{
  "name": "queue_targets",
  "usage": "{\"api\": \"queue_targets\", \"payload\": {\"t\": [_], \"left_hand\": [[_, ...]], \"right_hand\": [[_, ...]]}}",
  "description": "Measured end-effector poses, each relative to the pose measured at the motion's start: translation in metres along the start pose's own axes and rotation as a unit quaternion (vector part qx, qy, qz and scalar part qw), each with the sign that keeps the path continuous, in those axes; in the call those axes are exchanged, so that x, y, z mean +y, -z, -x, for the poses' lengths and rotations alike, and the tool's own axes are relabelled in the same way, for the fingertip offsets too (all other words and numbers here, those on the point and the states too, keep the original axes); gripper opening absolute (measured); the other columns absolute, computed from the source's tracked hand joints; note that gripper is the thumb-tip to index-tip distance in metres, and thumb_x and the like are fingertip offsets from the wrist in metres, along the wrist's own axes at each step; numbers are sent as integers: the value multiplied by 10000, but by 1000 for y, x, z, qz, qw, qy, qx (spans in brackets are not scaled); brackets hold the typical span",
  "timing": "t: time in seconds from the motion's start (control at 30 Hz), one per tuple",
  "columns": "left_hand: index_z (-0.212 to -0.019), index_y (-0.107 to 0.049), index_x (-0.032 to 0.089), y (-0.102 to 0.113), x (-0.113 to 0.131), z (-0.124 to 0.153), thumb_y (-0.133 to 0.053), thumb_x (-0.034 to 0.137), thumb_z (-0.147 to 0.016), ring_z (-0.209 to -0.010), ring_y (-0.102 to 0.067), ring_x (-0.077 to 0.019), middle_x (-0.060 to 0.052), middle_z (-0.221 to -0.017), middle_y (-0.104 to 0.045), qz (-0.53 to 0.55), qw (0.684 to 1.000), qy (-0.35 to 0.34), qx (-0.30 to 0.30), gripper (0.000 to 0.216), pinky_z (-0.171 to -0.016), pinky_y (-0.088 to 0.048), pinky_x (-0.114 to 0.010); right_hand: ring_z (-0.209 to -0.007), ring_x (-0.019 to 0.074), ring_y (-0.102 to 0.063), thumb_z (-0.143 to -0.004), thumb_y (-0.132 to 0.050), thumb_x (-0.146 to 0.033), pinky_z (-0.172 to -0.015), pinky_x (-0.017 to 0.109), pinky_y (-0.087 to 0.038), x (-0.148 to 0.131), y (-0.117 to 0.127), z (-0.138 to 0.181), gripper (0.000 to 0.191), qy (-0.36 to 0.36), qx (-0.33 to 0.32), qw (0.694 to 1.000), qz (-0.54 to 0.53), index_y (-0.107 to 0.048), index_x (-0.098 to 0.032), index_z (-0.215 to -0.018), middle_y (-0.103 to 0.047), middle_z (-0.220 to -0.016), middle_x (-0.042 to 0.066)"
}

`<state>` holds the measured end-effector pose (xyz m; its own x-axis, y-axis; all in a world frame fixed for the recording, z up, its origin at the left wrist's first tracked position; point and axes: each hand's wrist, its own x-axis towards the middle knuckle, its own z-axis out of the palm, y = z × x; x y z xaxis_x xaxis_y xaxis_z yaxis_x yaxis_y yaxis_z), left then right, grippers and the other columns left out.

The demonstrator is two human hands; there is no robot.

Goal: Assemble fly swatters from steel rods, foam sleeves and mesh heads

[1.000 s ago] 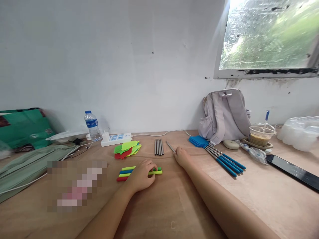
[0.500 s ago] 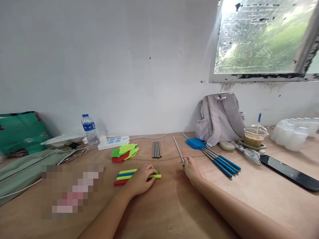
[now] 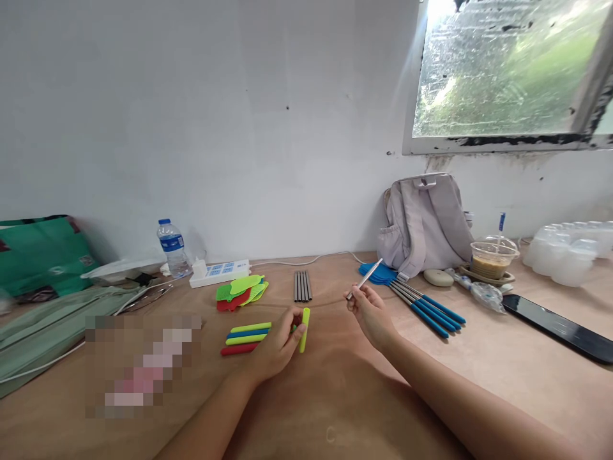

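Note:
My left hand (image 3: 278, 345) pinches a yellow-green tube (image 3: 304, 329), lifted off the wooden table (image 3: 335, 396) and held nearly upright. My right hand (image 3: 370, 311) grips a thin metal rod (image 3: 364, 279) that points up and to the right. Between the hands, further back, several dark metal rods (image 3: 302, 285) lie side by side. Left of my left hand lie several coloured tubes (image 3: 245, 338) in green, blue and red. Flat mesh pieces (image 3: 241, 291) in green and red are stacked behind them.
Blue-handled rods (image 3: 428, 308) with blue mesh heads (image 3: 376, 271) lie to the right. A grey backpack (image 3: 426, 220), a drink cup (image 3: 493, 259), a black phone (image 3: 558, 327), a water bottle (image 3: 171, 246), a power strip (image 3: 221, 272) and a green bag (image 3: 43, 252) line the back.
My left hand has lifted one yellow-green tube off the pile. My right hand picked up the metal rod, drew it nearer and swung its tip to the right.

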<state>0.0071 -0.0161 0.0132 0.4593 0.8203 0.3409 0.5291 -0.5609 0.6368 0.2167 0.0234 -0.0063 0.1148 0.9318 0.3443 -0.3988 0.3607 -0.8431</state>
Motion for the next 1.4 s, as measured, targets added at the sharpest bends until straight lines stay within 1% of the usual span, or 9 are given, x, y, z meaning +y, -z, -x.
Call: {"api": "queue_targets", "payload": {"t": [0.2, 0.4, 0.73, 0.9, 1.0, 1.07, 1.23, 1.3, 1.4], "left_hand": [[-1027, -415, 197, -15, 10, 4, -302, 385, -883, -805, -486, -141, -27, -885, -515, 48, 998, 1, -39, 263, -749, -408, -278], [-1117, -405, 200, -20, 25, 3, -324, 390, -872, -819, -501, -150, -40, -926, -548, 31, 996, -5, -82, 321, -725, -405, -273], [-1119, -428, 207, -22, 27, 1, -327, 396, -870, -776, -499, -144, -31, -897, -554, 14, 997, 3, -77, 328, -709, -402, -271], [-1138, -426, 221, -23, 29, 0, -345, 361, -868, -829, -504, -154, -43, -964, -561, 8, 997, -38, -72, 314, -750, -406, -284], [-1049, -450, 200, -16, 11, -3, -350, 331, -864, -857, -514, -156, -45, -929, -557, 11, 999, -42, -3, 248, -780, -415, -293], [-1020, -440, 191, -4, -10, -7, -372, 318, -847, -857, -518, -165, -45, -882, -542, -22, 995, -22, 93, 225, -788, -420, -309], [-980, -438, 159, 49, -75, -25, -401, 253, -770, -874, -538, -199, -77, -900, -538, -148, 933, 65, 321, 234, -820, -425, -348], [-997, -467, 125, 71, -96, -34, -432, 217, -716, -980, -520, -248, -131, -993, -551, -224, 911, 156, 309, 297, -852, -410, -368], [-1092, -491, 105, 93, -119, -44, -455, 184, -677, -1067, -494, -301, -161, -1098, -566, -304, 906, 241, 173, 425, -876, -387, -384]], "right_hand": [[-664, 133, -550, -834, -459, -440, -646, 290, -447, -28, -25, 28, 226, 82, -131, 983, 102, -456, -215, -855, -621, -737, 19], [-767, 146, -586, -884, -391, -370, -698, 290, -460, -24, -29, 39, 165, 128, -200, 952, 194, -452, -217, -891, -614, -807, 32], [-745, 149, -557, -897, -349, -308, -702, 279, -429, -27, -26, 44, 153, 165, -188, 897, 365, -465, -209, -903, -587, -816, 39], [-732, 153, -547, -894, -341, -290, -676, 274, -422, -32, -25, 43, 147, 177, -174, 884, 396, -459, -203, -879, -575, -784, 36], [-718, 152, -544, -893, -341, -277, -655, 268, -416, -32, -24, 42, 143, 177, -171, 879, 409, -457, -198, -868, -575, -778, 36], [-716, 150, -545, -890, -345, -271, -642, 262, -412, -30, -23, 42, 136, 167, -177, 876, 416, -457, -199, -864, -575, -779, 32], [-674, 136, -532, -860, -375, -223, -602, 243, -392, -25, -24, 45, 110, 159, -202, 863, 434, -469, -197, -808, -574, -746, 20], [-638, 128, -521, -831, -398, -196, -578, 233, -379, -24, -24, 45, 100, 159, -203, 861, 438, -480, -192, -775, -570, -711, 13], [-603, 124, -520, -787, -426, -166, -550, 223, -364, -22, -23, 46, 108, 145, -200, 863, 441, -511, -180, -722, -572, -661, 8]]}}
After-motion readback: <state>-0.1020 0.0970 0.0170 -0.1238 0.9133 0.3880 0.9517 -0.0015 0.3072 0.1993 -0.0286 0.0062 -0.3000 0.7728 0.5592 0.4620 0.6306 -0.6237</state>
